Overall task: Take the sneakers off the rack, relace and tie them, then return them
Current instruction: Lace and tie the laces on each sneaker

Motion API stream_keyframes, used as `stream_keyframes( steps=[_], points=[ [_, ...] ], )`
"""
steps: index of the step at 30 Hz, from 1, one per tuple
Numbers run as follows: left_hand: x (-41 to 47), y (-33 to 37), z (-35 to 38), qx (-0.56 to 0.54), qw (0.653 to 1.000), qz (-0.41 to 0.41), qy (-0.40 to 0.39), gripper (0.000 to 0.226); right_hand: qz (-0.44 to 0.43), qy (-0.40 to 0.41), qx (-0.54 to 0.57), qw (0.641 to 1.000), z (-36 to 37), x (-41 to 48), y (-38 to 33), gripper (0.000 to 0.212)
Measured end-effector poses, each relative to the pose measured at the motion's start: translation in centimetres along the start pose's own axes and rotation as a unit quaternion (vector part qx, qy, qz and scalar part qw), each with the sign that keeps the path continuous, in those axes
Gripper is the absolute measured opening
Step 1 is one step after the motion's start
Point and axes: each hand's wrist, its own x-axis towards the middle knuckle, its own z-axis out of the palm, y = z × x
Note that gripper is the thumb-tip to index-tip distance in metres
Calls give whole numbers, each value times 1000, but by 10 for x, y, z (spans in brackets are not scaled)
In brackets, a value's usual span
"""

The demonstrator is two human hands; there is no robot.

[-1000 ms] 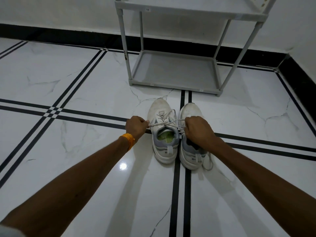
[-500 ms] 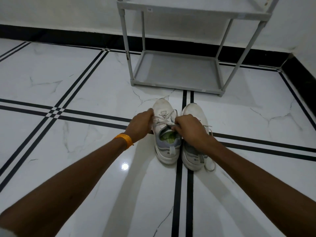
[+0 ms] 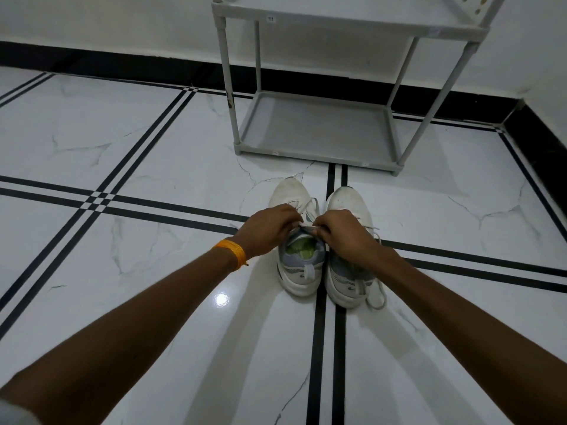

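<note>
Two white sneakers stand side by side on the floor, toes pointing at the rack. The left sneaker [image 3: 302, 273] has a grey collar and a green insole. The right sneaker [image 3: 348, 280] has a loose lace trailing at its heel. My left hand [image 3: 270, 228] and my right hand [image 3: 342, 233] meet over the left sneaker's tongue, each pinching the white lace [image 3: 306, 227] between the fingertips. An orange band circles my left wrist. The grey shoe rack [image 3: 319, 154] stands just beyond the sneakers, its bottom shelf bare.
The floor is glossy white marble tile with double black stripes [image 3: 329, 348]. A black skirting board [image 3: 122, 65] runs along the white wall behind the rack and down the right side. A light reflection shows on the floor near my left forearm.
My hands were apart, pulling the lace taut sideways. They have come together over the left sneaker's tongue, with the lace bunched between the fingertips.
</note>
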Motion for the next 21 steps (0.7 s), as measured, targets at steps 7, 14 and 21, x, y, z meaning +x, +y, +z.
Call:
stream_keyframes(
  steps=[7,14,21],
  points=[
    [-10,-3,3,64,997,51,10,22,-50,10,-173,984,0,-10,-8,15],
    [-25,-12,4,154,985,75,-11,31,-53,14,-188,981,10,-16,-6,19],
    [-24,-22,-5,229,968,100,-24,29,-65,-18,-238,969,3,-15,-6,24]
  ],
)
